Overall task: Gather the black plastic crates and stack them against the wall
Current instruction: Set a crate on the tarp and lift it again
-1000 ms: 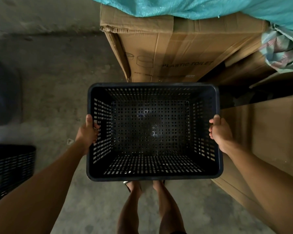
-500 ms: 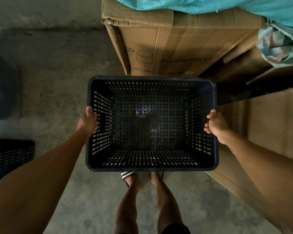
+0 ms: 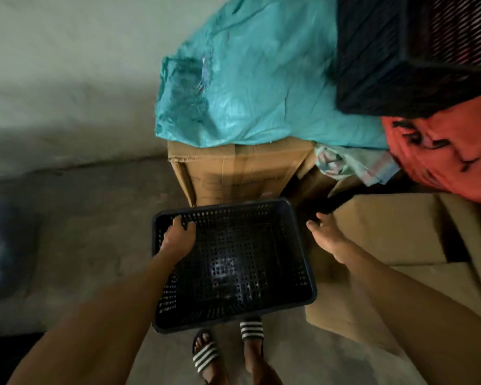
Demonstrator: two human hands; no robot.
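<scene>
One black crate [image 3: 233, 262] low before me, over concrete floor [image 3: 81, 232], front of cardboard box [image 3: 233, 170]. My left hand [image 3: 177, 240] curls fingers over its far left rim. My right hand [image 3: 328, 240] clear of crate, fingers spread, nothing held. Second dark crate [image 3: 395, 56] top right, on teal tarp [image 3: 261, 79]. Two striped sandals [image 3: 206, 357] below.

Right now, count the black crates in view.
2 for sure: one crate low in front, left hand on its rim; another crate top right on the teal tarp. A dark shape bottom left may be a third.
</scene>
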